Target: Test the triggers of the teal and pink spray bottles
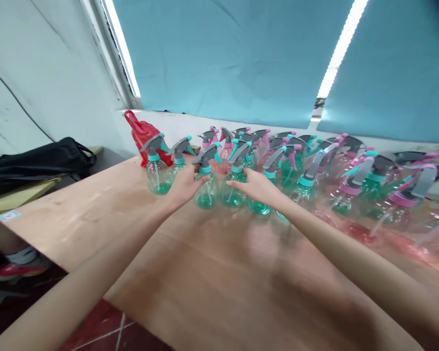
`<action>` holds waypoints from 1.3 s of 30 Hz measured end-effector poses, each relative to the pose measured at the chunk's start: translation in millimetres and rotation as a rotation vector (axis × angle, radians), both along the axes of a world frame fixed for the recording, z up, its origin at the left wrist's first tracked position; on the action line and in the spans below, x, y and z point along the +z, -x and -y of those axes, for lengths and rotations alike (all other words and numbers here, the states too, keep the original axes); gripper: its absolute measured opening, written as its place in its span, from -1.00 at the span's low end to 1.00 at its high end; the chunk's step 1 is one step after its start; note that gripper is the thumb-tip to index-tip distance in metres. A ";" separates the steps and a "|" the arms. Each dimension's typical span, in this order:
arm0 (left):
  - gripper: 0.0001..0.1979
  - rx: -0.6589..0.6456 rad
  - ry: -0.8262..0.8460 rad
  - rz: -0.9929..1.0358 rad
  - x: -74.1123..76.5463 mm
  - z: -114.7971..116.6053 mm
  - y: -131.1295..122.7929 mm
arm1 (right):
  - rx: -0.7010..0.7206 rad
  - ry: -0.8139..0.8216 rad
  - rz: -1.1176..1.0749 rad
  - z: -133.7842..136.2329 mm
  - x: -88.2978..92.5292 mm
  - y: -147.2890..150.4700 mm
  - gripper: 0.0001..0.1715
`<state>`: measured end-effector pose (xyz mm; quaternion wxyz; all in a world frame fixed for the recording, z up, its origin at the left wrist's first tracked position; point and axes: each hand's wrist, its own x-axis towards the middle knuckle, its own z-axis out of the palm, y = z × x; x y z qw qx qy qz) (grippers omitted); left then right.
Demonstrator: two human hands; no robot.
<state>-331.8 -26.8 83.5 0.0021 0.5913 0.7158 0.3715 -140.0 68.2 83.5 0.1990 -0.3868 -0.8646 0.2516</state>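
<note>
Several clear green and pink spray bottles with grey triggers stand crowded along the far side of a wooden table (212,273). My left hand (185,185) reaches forward, its fingers curled round the side of a green spray bottle (207,187) in the front row. My right hand (254,186) rests against the neighbouring green spray bottle (233,185), fingers wrapped on its body. Another green bottle (156,168) stands just left of my left hand.
A red plastic bag (142,134) leans against the wall behind the left bottles. A black bag (36,163) lies on a bench at the left. Blue blinds cover the window behind. A red shoe (20,268) shows below the table's left edge.
</note>
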 end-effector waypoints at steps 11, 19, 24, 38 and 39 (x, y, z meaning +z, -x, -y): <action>-0.72 0.060 0.012 -0.027 -0.3 -22.4 11.4 | -0.002 0.119 -0.022 -8.9 -4.2 16.1 -0.64; -0.70 0.063 -0.024 0.007 -3.6 -21.5 9.1 | 0.021 0.143 -0.013 -6.6 -1.0 12.4 -0.54; -0.57 0.103 -0.047 0.022 -4.0 -12.6 0.6 | 0.084 0.179 -0.006 -4.2 2.2 5.8 -0.50; -0.40 0.019 0.028 0.183 -7.5 61.3 -61.7 | 0.325 -0.024 -0.048 45.5 -2.6 -40.3 -0.52; -0.35 -0.028 0.038 0.202 -4.8 62.3 -71.1 | 0.362 -0.030 -0.070 52.4 -4.4 -48.5 -0.53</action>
